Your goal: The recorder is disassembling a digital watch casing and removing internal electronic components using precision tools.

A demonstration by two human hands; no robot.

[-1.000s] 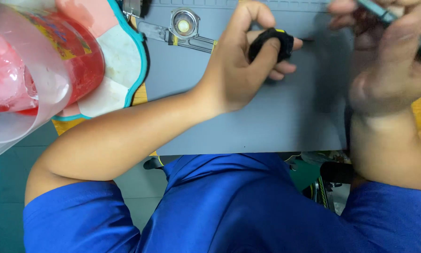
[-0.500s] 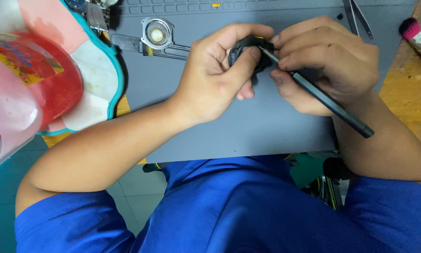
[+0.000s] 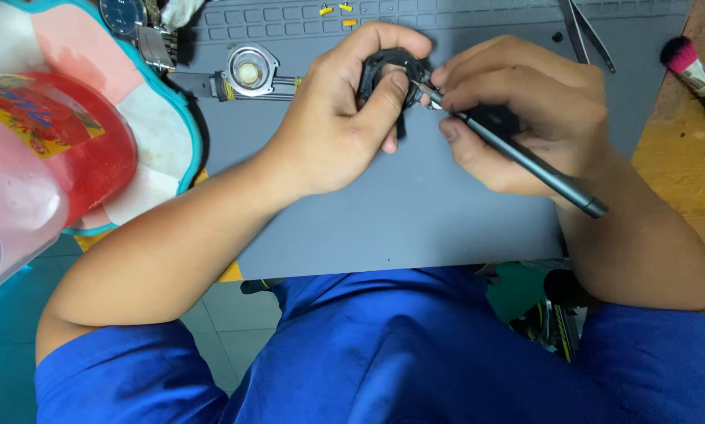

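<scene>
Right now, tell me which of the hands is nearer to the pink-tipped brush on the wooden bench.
Right. The right hand, holding a dark pen-like tool, is just left of the brush. The left hand, gripping a black round case, lies farther left.

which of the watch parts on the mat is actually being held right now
The black round watch case, pinched in the left hand. The silver round case lies untouched on the grey mat, and the blue-dial watch sits top left.
</scene>
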